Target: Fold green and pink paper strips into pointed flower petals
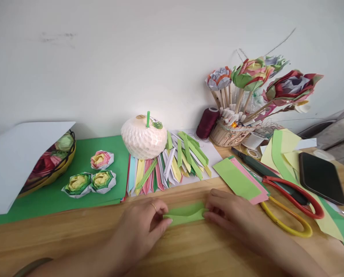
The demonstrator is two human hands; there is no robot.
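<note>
Between my two hands a light green paper strip (185, 219) is held just at the table's surface, its near edge curling up in a fold. The left end is pinched by the thumb and fingers of my left hand (144, 221), which wears a ring. At the right end, my right hand (228, 211) grips the strip with curled fingers. Just beyond lie many folded paper strips (186, 154) in green, white, yellow and pink. To the right of my right hand is a stack of green and pink paper rectangles (238, 179).
Scissors (290, 188) with red and yellow handles and a phone (322, 177) lie at right. Behind them stand paper flowers (252, 75) in a basket (229, 132) beside a maroon thread spool (208, 123). A white textured container (144, 136) and paper lotuses (102, 181) are left.
</note>
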